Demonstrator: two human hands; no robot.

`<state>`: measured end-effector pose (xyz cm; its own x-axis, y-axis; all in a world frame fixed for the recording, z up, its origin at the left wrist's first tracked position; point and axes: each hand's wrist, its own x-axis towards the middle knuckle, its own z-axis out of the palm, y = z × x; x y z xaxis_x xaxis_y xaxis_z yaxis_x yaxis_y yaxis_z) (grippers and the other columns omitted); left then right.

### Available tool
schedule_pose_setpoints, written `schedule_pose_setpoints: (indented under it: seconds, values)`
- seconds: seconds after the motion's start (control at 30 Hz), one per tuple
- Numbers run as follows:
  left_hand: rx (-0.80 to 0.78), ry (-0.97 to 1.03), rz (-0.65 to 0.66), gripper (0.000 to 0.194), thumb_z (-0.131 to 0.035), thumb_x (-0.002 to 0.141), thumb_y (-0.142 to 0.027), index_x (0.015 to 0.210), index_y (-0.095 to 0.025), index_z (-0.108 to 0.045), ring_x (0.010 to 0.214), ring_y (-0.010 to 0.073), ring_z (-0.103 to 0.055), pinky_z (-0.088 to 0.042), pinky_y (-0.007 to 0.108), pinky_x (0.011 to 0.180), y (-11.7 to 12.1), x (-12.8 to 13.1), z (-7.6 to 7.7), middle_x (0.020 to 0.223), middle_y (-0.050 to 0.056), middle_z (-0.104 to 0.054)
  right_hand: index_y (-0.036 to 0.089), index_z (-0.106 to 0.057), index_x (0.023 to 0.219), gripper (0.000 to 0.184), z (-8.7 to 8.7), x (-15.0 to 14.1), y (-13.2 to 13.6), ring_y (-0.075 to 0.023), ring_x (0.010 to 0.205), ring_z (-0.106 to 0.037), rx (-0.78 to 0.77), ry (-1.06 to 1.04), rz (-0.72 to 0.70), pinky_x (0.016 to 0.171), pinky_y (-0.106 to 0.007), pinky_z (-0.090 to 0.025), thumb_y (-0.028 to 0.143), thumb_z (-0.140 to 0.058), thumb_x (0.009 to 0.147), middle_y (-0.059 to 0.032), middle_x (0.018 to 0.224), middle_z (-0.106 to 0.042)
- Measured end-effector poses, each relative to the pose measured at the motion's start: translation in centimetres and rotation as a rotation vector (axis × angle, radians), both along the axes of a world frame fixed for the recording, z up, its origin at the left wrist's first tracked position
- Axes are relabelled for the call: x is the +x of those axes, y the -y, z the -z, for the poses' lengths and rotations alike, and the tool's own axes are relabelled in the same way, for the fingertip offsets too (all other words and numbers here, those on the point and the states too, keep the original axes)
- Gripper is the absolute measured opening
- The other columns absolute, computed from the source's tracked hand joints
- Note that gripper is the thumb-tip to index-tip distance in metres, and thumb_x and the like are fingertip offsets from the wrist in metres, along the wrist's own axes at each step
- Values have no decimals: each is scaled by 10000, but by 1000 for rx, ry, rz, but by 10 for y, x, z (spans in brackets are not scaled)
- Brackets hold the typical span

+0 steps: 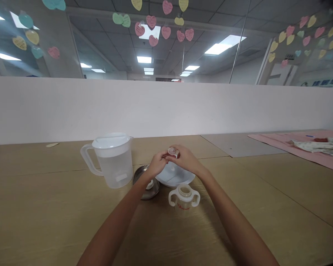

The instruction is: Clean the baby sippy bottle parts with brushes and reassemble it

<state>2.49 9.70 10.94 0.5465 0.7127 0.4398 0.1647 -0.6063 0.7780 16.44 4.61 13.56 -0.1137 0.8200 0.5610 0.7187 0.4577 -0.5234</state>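
Both my hands meet above a white bowl (174, 176) at the middle of the wooden table (58, 221). My right hand (186, 159) is closed around a small round cap-like piece with a red ring (173, 151). My left hand (157, 163) pinches the same piece from the left. In front of the bowl stands an open baby bottle with two side handles (184, 197). A shiny metal lid (146, 183) lies under my left wrist. A clear plastic pitcher with water and a white lid (112, 159) stands to the left.
A white partition wall (166, 107) runs along the table's far edge. At the far right lie a pink cloth (302, 146) with a patterned item (322, 145) on it and a grey mat (238, 145). Paper hearts hang on the glass above.
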Motion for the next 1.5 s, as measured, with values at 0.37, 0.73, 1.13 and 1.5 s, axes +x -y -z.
schedule_pose_setpoints:
  seconds: [0.37, 0.73, 1.13, 1.5]
  values:
    - [44, -318, 45, 394, -570, 767, -362, 1097, -152, -608, 876, 190, -598, -458, 269, 752, 55, -27, -53, 1068, 82, -636, 162, -653, 883, 226, -55, 6, 60, -124, 624, -533, 97, -176, 88, 581, -219, -417, 219, -526, 705, 1, 695, -600]
    - [-92, -582, 466, 449, -738, 550, -179, 980, -220, -614, 816, 161, -572, -428, 216, 680, 71, -15, -34, 912, -13, -609, 180, -634, 837, 147, -65, 10, 85, -105, 623, -517, -256, 80, -145, 513, -186, -375, 260, -580, 726, 3, 756, -597]
    - [-14, -692, 318, 395, -729, 531, -211, 912, -200, -624, 785, 196, -613, -443, 243, 657, 55, -22, -30, 868, 1, -644, 187, -560, 728, 270, -44, 1, 62, -105, 559, -450, -469, 455, -47, 450, -207, -259, 376, -700, 594, 21, 661, -543]
    - [-96, -728, 332, 605, -692, 559, -173, 1143, -219, -539, 928, 189, -592, -462, 222, 689, 41, -51, -51, 1080, 44, -619, 181, -601, 631, 318, -31, -11, 54, -128, 522, -493, -545, 657, -10, 439, -226, -261, 464, -722, 552, 5, 592, -557]
